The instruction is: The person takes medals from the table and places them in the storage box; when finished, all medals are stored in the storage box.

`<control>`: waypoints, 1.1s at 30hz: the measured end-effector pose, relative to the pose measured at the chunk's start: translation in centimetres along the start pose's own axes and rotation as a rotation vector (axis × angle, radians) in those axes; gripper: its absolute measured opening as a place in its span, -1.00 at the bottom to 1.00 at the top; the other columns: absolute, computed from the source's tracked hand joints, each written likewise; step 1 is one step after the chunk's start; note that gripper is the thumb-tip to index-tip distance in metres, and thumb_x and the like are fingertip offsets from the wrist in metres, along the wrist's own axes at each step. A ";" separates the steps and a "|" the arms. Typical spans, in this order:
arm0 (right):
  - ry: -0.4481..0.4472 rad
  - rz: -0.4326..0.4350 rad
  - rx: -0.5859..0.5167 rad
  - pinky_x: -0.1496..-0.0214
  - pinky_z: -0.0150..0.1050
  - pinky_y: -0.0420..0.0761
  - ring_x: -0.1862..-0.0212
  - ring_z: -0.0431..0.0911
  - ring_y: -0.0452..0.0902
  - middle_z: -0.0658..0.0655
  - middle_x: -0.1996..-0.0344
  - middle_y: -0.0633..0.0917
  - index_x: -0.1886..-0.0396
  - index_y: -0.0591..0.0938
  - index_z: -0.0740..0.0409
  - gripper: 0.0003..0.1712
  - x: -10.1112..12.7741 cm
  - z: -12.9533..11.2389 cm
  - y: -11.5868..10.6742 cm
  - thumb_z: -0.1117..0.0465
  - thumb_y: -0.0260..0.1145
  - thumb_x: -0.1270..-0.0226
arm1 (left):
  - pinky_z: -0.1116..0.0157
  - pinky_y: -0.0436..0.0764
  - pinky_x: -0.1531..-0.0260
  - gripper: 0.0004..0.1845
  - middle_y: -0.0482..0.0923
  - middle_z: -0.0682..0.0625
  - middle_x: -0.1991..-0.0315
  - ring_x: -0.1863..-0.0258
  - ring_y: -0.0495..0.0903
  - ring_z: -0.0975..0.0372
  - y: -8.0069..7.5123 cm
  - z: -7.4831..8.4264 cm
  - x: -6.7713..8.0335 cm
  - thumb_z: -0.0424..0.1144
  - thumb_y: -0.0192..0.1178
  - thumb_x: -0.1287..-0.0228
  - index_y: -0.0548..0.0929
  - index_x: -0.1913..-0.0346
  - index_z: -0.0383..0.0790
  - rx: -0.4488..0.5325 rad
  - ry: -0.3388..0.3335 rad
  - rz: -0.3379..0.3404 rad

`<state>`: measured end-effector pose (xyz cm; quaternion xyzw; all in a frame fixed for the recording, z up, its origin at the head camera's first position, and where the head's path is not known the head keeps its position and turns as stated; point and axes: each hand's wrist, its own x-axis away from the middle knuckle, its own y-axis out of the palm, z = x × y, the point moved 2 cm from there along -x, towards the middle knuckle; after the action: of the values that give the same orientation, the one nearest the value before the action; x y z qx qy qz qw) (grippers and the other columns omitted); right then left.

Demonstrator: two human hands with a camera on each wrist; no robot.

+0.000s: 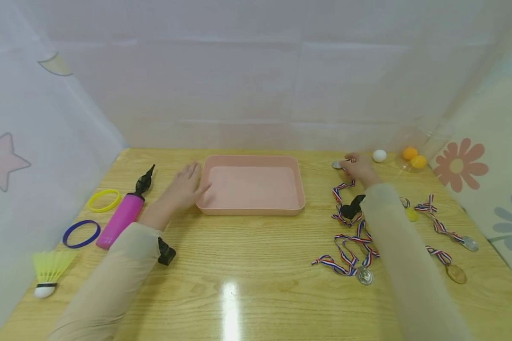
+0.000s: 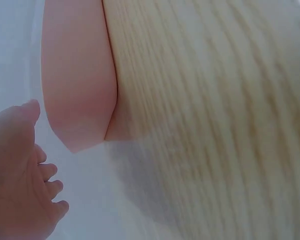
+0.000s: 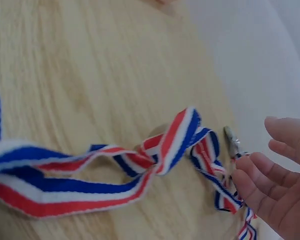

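Note:
A shallow pink tray (image 1: 251,211) stands at the back middle of the table. My left hand (image 1: 183,189) is at its left side with fingers extended, the thumb by the rim; in the left wrist view that hand (image 2: 20,175) is beside the tray's corner (image 2: 80,90). At the back right, my right hand (image 1: 360,168) reaches over a silver medal (image 1: 336,165) on a red, white and blue ribbon (image 1: 343,189). The right wrist view has the fingers loosely bent right at the ribbon (image 3: 210,160), the thumb apart from them, with the medal (image 3: 232,141) just beyond.
More ribboned medals lie at right, including a silver one (image 1: 364,275) and a gold one (image 1: 456,273). A white ball (image 1: 379,156) and a clear container with orange balls (image 1: 414,158) are behind. Left are a pink pump (image 1: 121,220), wristbands (image 1: 82,234) and a shuttlecock (image 1: 51,272).

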<state>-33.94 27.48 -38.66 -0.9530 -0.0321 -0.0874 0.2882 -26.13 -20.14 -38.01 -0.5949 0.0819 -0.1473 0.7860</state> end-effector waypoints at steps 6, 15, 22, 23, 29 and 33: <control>0.015 -0.069 0.037 0.31 -0.34 0.58 0.20 0.05 0.49 0.47 -0.15 0.30 -0.40 0.03 0.37 -0.36 -0.2 0.7 0.6 0.22 -0.01 -0.45 | -0.05 -0.27 -0.30 -0.29 -0.31 -0.35 -0.40 -0.37 -0.33 -0.13 0.3 0.1 0.3 -0.03 -0.30 -0.48 -0.23 -0.39 -0.50 0.009 0.027 -0.033; -0.077 -0.152 0.276 -0.04 0.08 0.39 -0.06 0.24 0.30 0.52 -0.25 0.19 -0.38 0.01 0.43 -0.32 -0.2 1.0 1.2 0.17 -0.02 -0.42 | -0.07 -0.14 -0.30 -0.43 -0.17 -0.40 -0.38 -0.35 -0.21 -0.18 0.7 0.2 0.5 -0.27 -0.27 -0.47 -0.10 -0.37 -0.55 -0.019 0.084 -0.055; -0.180 -0.125 0.431 -0.03 0.11 0.39 -0.02 0.24 0.33 0.50 -0.08 0.39 -0.22 0.32 0.52 -0.49 0.1 0.6 1.5 0.25 0.04 -0.39 | -0.08 -0.13 -0.30 -0.46 -0.17 -0.39 -0.38 -0.36 -0.19 -0.17 1.0 0.4 0.4 -0.31 -0.27 -0.45 -0.07 -0.37 -0.55 -0.023 0.079 -0.064; -0.185 -0.123 0.442 -0.03 0.12 0.40 -0.03 0.26 0.34 0.50 -0.07 0.40 -0.20 0.34 0.52 -0.50 0.2 0.6 1.5 0.25 0.05 -0.39 | -0.08 -0.14 -0.30 -0.45 -0.17 -0.39 -0.38 -0.36 -0.19 -0.16 1.0 0.4 0.5 -0.31 -0.27 -0.46 -0.07 -0.37 -0.54 -0.020 0.077 -0.065; -0.148 -0.127 0.465 -0.10 0.17 0.36 -0.14 0.31 0.29 0.46 -0.18 0.34 -0.21 0.38 0.43 -0.50 0.2 0.6 1.3 0.19 0.09 -0.39 | -0.06 -0.16 -0.30 -0.45 -0.18 -0.38 -0.38 -0.36 -0.21 -0.16 0.8 0.4 0.8 -0.32 -0.27 -0.45 -0.08 -0.37 -0.54 -0.013 0.079 -0.068; -0.169 -0.099 0.457 -0.02 0.11 0.43 -0.03 0.24 0.39 0.41 -0.09 0.45 -0.06 0.53 0.39 -0.59 0.2 0.8 1.2 0.16 0.13 -0.37 | -0.08 -0.15 -0.30 -0.45 -0.17 -0.39 -0.38 -0.35 -0.19 -0.18 0.8 0.3 1.3 -0.32 -0.27 -0.45 -0.08 -0.37 -0.54 -0.021 0.089 -0.066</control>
<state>-33.55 26.95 -39.90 -0.8643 -0.1218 -0.0121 0.4878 -24.74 -20.06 -38.63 -0.5983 0.0987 -0.1986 0.7700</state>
